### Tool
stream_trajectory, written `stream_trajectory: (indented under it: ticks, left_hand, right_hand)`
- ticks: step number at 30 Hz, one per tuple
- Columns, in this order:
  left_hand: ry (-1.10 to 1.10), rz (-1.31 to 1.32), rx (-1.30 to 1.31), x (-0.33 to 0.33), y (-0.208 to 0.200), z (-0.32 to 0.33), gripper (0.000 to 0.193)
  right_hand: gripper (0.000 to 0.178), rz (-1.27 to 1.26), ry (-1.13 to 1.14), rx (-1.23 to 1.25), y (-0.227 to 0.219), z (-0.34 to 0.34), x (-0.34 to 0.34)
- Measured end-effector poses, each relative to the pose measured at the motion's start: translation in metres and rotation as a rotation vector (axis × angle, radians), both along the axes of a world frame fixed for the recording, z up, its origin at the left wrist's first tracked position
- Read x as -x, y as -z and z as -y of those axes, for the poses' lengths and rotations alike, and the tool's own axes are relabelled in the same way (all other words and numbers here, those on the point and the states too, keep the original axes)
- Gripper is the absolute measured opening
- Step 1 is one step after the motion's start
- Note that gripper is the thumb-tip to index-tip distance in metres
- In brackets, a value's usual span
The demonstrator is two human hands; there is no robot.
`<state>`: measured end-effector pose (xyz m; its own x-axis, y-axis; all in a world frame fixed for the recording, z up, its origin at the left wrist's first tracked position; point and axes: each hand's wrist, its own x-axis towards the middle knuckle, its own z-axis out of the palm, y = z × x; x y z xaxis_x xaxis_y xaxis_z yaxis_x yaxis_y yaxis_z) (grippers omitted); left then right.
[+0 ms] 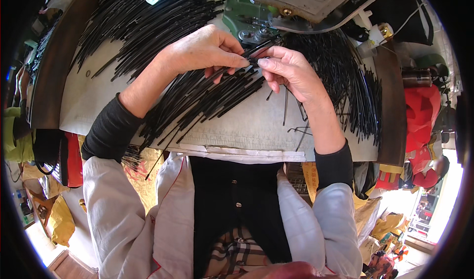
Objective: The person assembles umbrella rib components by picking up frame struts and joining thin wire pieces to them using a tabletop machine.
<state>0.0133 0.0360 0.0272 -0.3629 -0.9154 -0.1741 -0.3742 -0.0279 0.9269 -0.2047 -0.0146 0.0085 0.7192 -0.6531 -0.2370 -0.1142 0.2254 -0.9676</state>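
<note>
My left hand (207, 51) and my right hand (292, 72) meet at the middle of the worktable, just in front of a green machine (237, 22). Both are closed, thumbs against fingers, pinching thin black rods (266, 45) between them. How many rods are held, and where each one ends, is hidden by the fingers. Under my left hand and wrist lies a slanting bundle of similar black rods (197, 101). A few loose thin rods (285, 106) with bent ends lie below my right hand.
Large heaps of black rods (148, 27) cover the far left, and a tangled heap (345, 76) the right. The machine's grey metal housing (311, 0) overhangs the back. Dark wooden boards (392, 106) edge the table, with a ruler-marked strip (217, 139) along its front.
</note>
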Motion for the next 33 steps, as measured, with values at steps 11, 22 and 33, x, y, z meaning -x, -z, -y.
stream_trajectory:
  ticks: [11,22,33]
  left_hand:
    - [0.034,-0.154,-0.089,-0.005,0.008,0.005,0.023]
    - [-0.193,-0.173,0.078,-0.012,0.007,0.019,0.028]
    - [-0.284,-0.269,0.196,0.003,0.018,0.04,0.023]
  right_hand:
    - [0.027,0.237,0.066,-0.145,0.002,0.007,0.003]
    - [0.019,0.351,0.36,-0.035,0.011,0.018,0.011]
    - [0.018,0.413,0.485,0.037,0.014,0.023,0.013]
